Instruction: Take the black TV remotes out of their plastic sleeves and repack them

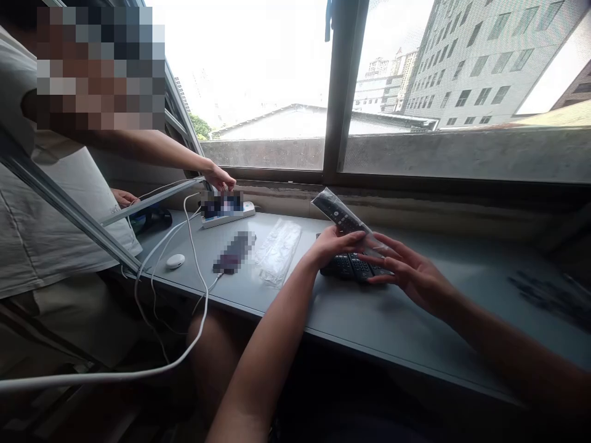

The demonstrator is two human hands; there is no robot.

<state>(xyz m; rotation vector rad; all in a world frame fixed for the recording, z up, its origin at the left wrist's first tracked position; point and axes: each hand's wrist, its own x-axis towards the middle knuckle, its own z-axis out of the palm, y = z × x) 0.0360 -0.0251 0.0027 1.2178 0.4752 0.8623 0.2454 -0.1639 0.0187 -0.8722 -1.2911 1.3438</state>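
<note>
My left hand (331, 245) is closed around a black remote control (339, 212) in a clear plastic sleeve, holding it tilted above the desk. At the sleeve's lower end is my right hand (413, 271), its fingers stretched out and apart; the upper fingers touch or nearly touch the plastic. Beneath both hands, several more black remote controls (353, 268) lie side by side on the desk, partly covered by my hands. Left of them lies a flat pile of clear plastic sleeves (278, 249).
A phone (234, 252) with a cable and a white round case (175, 261) lie on the grey desk (351, 314). Another person's hand (219, 175) is at a power strip (228, 215). White cables (203, 307) loop across the front left; dark items (545, 295) lie far right.
</note>
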